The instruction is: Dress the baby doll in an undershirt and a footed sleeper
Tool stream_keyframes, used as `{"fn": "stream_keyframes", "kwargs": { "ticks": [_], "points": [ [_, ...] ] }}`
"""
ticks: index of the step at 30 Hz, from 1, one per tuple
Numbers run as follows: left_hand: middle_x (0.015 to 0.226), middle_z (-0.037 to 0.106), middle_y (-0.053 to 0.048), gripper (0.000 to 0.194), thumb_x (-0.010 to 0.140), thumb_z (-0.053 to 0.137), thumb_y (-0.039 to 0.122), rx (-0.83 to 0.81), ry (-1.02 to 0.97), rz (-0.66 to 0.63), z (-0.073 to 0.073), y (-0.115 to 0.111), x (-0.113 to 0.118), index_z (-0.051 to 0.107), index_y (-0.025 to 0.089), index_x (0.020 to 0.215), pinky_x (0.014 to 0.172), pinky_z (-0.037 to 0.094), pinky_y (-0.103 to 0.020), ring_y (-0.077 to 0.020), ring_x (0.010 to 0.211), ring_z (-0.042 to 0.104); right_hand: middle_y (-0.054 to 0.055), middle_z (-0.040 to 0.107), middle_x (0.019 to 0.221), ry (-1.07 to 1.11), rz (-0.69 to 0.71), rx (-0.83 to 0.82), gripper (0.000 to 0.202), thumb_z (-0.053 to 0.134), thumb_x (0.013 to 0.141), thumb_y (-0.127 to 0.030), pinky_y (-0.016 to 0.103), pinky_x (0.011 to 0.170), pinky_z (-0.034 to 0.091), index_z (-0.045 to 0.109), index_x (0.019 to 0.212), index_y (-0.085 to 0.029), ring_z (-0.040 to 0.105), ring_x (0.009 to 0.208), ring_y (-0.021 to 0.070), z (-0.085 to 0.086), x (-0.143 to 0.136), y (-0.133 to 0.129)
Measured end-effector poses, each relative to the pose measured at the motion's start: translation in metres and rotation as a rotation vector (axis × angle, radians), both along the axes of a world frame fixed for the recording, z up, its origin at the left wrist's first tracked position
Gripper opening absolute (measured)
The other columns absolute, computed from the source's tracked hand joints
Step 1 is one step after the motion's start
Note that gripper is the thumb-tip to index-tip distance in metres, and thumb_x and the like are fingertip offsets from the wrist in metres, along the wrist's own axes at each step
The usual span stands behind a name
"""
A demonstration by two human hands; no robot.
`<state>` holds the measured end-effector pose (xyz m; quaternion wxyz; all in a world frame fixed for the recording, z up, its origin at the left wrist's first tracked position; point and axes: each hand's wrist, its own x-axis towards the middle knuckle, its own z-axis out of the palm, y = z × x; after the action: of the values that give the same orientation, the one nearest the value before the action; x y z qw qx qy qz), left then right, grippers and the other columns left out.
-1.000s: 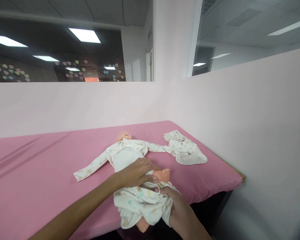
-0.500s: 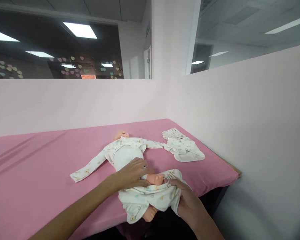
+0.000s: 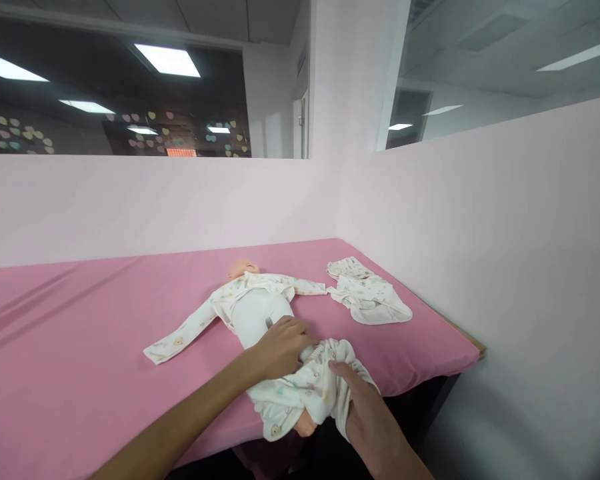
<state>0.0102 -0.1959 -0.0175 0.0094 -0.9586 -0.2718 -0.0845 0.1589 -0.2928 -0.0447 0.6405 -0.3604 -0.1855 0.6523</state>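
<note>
A baby doll [image 3: 257,313] lies on its back on the pink-covered table, its head away from me. It wears a white patterned top with the long sleeves spread out. My left hand [image 3: 286,347] is closed around the doll's leg, close to the opening of a pair of white patterned baby pants [image 3: 315,383]. My right hand [image 3: 363,403] grips the bunched pants, thumb on top. One doll foot [image 3: 305,424] pokes out of the lower pant leg near the table edge. The other foot is hidden inside the cloth.
Folded white baby clothes [image 3: 370,293] lie at the right, close to the doll's sleeve. The pink sheet [image 3: 80,360] covers the table, whose front edge runs beneath the pants. White walls [image 3: 530,233] with windows stand behind and at the right.
The doll's upper foot, bare in front of the pants before, has gone into the cloth. Both hands stay on leg and pants, and my left hand has shifted slightly right.
</note>
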Motion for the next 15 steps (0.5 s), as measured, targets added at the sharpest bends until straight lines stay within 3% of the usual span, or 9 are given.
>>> {"fn": "stream_keyframes", "kwargs": {
  "ticks": [4, 6, 9, 11, 15],
  "points": [
    [0.102, 0.060, -0.005, 0.020, 0.086, 0.045, 0.016, -0.182, -0.287, 0.187, 0.001, -0.021, -0.004, 0.062, 0.020, 0.096, 0.085, 0.043, -0.035, -0.0204, 0.096, 0.054, 0.002, 0.071, 0.087, 0.054, 0.016, -0.013, 0.033, 0.078, 0.069, -0.027, 0.029, 0.068, 0.053, 0.064, 0.098, -0.019, 0.068, 0.078, 0.0211, -0.008, -0.006, 0.005],
    [0.103, 0.061, -0.004, 0.026, 0.093, 0.035, 0.021, -0.278, -0.433, 0.288, 0.004, -0.040, -0.004, 0.060, 0.021, 0.100, 0.086, 0.044, -0.034, -0.0191, 0.097, 0.055, 0.002, 0.071, 0.084, 0.054, 0.028, -0.055, 0.035, 0.077, 0.072, -0.033, 0.029, 0.065, 0.052, 0.064, 0.101, -0.019, 0.068, 0.076, 0.0212, -0.006, -0.008, 0.004],
    [0.106, 0.062, -0.005, 0.028, 0.095, 0.038, 0.037, -0.379, -0.471, 0.367, 0.005, -0.073, 0.003, 0.057, 0.023, 0.110, 0.082, 0.047, -0.034, -0.0207, 0.097, 0.057, 0.001, 0.068, 0.077, 0.043, 0.077, -0.063, 0.039, 0.074, 0.076, -0.046, 0.029, 0.063, 0.051, 0.065, 0.103, -0.019, 0.067, 0.076, 0.0211, -0.001, -0.009, 0.000],
    [0.107, 0.061, -0.006, 0.031, 0.089, 0.052, 0.044, -0.330, -0.395, 0.351, 0.002, -0.089, 0.012, 0.057, 0.023, 0.111, 0.084, 0.046, -0.037, -0.0242, 0.099, 0.056, 0.002, 0.068, 0.078, 0.041, 0.138, -0.046, 0.042, 0.068, 0.079, -0.053, 0.029, 0.065, 0.051, 0.065, 0.105, -0.019, 0.066, 0.078, 0.0208, 0.001, -0.008, -0.002],
    [0.110, 0.060, -0.010, 0.028, 0.086, 0.056, 0.034, -0.113, -0.300, 0.373, -0.009, -0.101, 0.031, 0.058, 0.020, 0.110, 0.088, 0.043, -0.044, -0.0283, 0.100, 0.055, 0.003, 0.068, 0.080, 0.052, 0.171, -0.056, 0.044, 0.060, 0.082, -0.060, 0.029, 0.070, 0.051, 0.067, 0.099, -0.020, 0.065, 0.080, 0.0206, 0.001, -0.004, -0.004]
  ]
}}
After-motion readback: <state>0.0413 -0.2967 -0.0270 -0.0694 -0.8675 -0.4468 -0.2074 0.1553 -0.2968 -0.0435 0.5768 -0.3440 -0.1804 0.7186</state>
